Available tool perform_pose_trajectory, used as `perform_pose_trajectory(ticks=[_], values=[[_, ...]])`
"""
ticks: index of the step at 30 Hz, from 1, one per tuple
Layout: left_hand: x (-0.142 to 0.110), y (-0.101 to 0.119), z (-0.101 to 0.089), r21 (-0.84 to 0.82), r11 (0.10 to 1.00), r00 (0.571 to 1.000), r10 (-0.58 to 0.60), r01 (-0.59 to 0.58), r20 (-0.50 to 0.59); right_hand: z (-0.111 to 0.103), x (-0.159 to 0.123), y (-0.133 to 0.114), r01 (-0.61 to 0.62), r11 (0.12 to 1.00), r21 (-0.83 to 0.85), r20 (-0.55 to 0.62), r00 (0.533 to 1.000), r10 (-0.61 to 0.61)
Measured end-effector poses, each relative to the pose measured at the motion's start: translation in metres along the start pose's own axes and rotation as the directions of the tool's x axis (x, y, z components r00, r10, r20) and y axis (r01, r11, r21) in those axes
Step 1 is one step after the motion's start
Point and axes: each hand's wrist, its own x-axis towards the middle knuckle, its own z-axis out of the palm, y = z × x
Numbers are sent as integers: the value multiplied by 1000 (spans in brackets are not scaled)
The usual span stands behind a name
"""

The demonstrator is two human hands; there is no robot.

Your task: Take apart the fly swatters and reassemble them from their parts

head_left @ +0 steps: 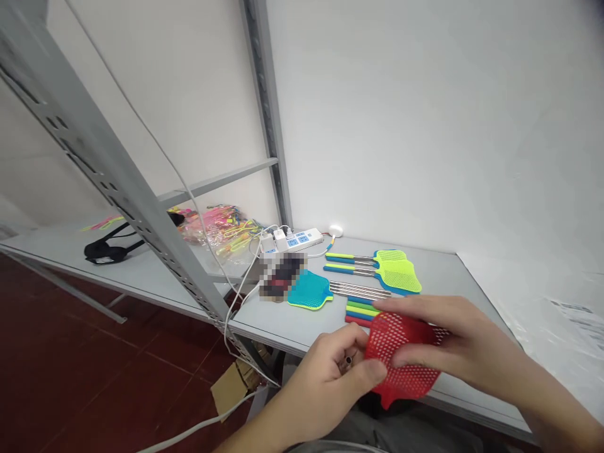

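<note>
A red perforated fly swatter head (401, 352) is between my two hands, above the table's front edge. My right hand (453, 333) grips it from the right, thumb on the near face and fingers along the far side. My left hand (330, 377) pinches its left edge with the thumb, and a small round metal tube end (348, 360) shows within the curled fingers. Just beyond lie several handles (359, 310) in red, yellow, green and blue, with metal rods (361, 290) behind them. A teal swatter head (307, 291) lies to the left.
Several yellow and blue fly swatters (399, 277) lie toward the wall. A power strip (302, 240) with plugs and white cables stands at the back left, near a pixelated object (283, 277). A grey metal upright (117, 176) crosses the left side; colourful bagged items (221, 229) lie beyond it.
</note>
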Motion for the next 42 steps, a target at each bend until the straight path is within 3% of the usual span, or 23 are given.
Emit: perform_pose_trajectory(ticks=[2, 5, 7, 9, 14, 18, 20, 24, 28, 30, 32, 35, 37, 39, 42], values=[[5, -3, 0, -85, 996, 990, 19, -31, -141, 2, 30, -5, 81, 996, -39, 42, 996, -80], [15, -17, -1, -269, 962, 905, -70, -50, -419, 18, 60, -7, 44, 970, -239, -128, 989, -77], [21, -29, -4, -383, 922, 840, -160, -61, -519, 35, 69, -5, -5, 938, -347, -206, 976, -71], [25, -39, -8, -481, 873, 801, -233, -78, -551, 53, 73, 0, -27, 919, -394, -193, 980, -53], [23, -53, -29, -730, 683, 792, -431, -28, -433, 83, 85, 22, -55, 963, -264, 19, 998, 62], [19, -64, -44, -753, 658, 744, -509, 11, -433, 92, 104, 32, -88, 990, -114, 182, 977, 108], [20, -69, -47, -788, 614, 726, -558, 37, -401, 97, 111, 34, -77, 987, -144, 183, 978, 103], [25, -74, -54, -864, 500, 748, -594, 54, -297, 110, 117, 43, -28, 952, -304, 75, 996, 54], [27, -76, -62, -919, 387, 723, -657, 80, -214, 117, 118, 56, -8, 914, -405, 58, 998, 34], [26, -76, -65, -920, 391, 725, -642, 29, -250, 117, 120, 62, -45, 905, -424, 36, 997, 66], [23, -74, -70, -884, 452, 695, -599, -116, -398, 118, 121, 68, -93, 895, -435, 1, 995, 104], [18, -66, -78, -740, 559, 559, -500, -375, -661, 124, 124, 72, -139, 881, -453, -32, 990, 140], [15, -61, -83, -673, 579, 505, -453, -461, -735, 130, 124, 72, -138, 871, -472, -24, 989, 144], [13, -57, -84, -651, 570, 492, -430, -501, -757, 138, 124, 71, -128, 861, -493, -15, 990, 139], [11, -54, -80, -658, 534, 516, -412, -531, -751, 146, 125, 69, -115, 847, -519, -12, 992, 128]])
